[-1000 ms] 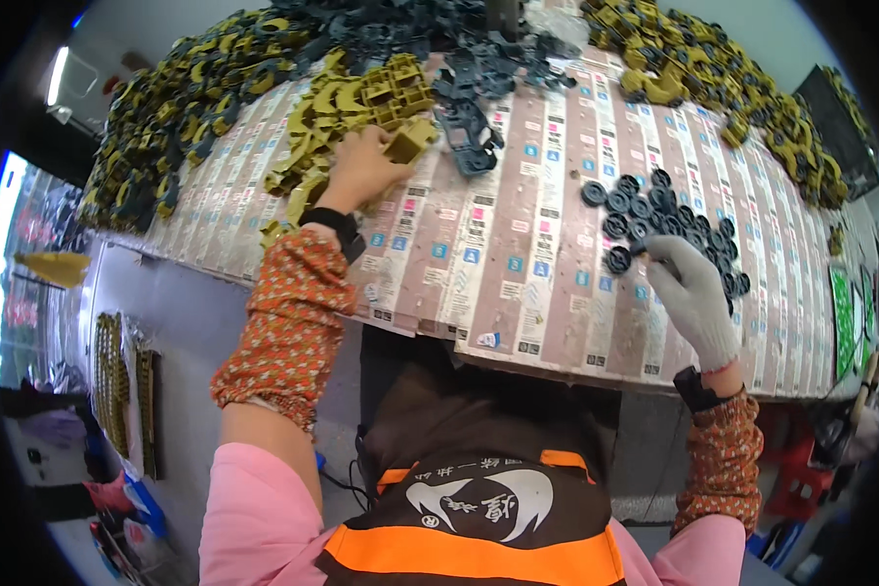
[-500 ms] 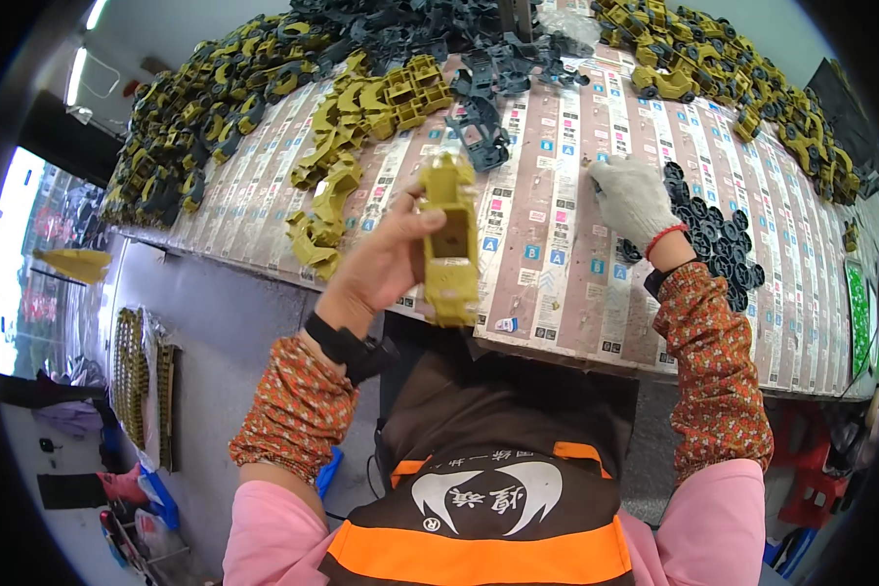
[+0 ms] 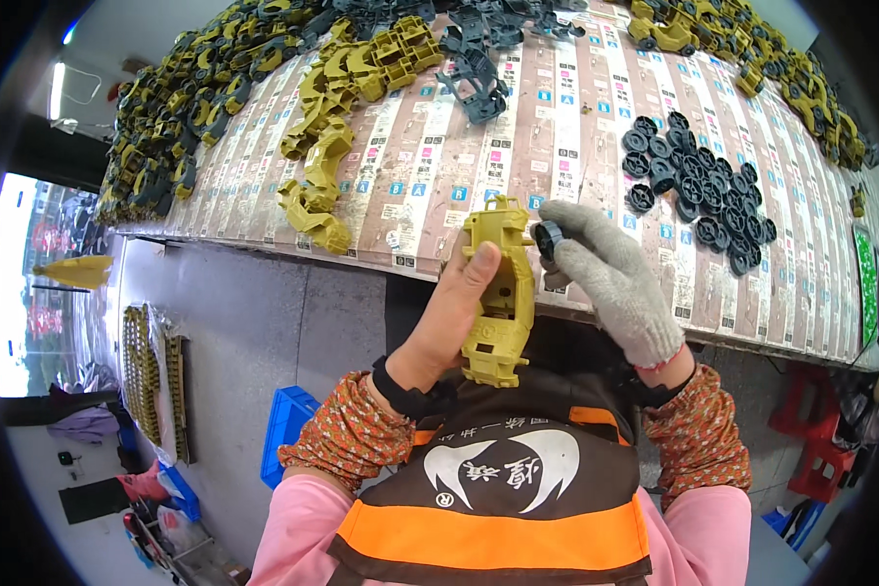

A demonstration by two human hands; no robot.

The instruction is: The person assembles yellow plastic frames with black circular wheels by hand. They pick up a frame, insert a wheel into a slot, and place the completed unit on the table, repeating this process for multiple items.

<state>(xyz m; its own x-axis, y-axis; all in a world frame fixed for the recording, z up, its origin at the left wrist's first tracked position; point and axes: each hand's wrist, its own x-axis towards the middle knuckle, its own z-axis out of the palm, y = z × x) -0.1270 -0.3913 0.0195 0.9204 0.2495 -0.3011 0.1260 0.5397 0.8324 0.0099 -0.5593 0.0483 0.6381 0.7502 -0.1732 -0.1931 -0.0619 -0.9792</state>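
Observation:
My bare left hand [image 3: 456, 305] grips a yellow plastic toy car body [image 3: 503, 293] by its left side, held upright lengthwise before the table's front edge. In my gloved right hand [image 3: 610, 278] a small black toy wheel [image 3: 547, 238] is pinched between thumb and fingers. The wheel is close against the upper right side of the body; whether it touches an axle there I cannot tell. A cluster of loose black wheels [image 3: 703, 186] lies on the table to the right, beyond the gloved hand.
Loose yellow bodies [image 3: 327, 161] form a curved row at left centre. Dark grey chassis parts [image 3: 477, 86] lie at the back. Piles of yellow cars with wheels [image 3: 176, 137] cover the far left and far right. A blue crate [image 3: 288, 425] is on the floor, and red stools [image 3: 820, 430] stand right.
My right hand has come from the wheel cluster toward the body, now with a wheel in its fingers. My left hand has brought the body right and lower, nearer to me.

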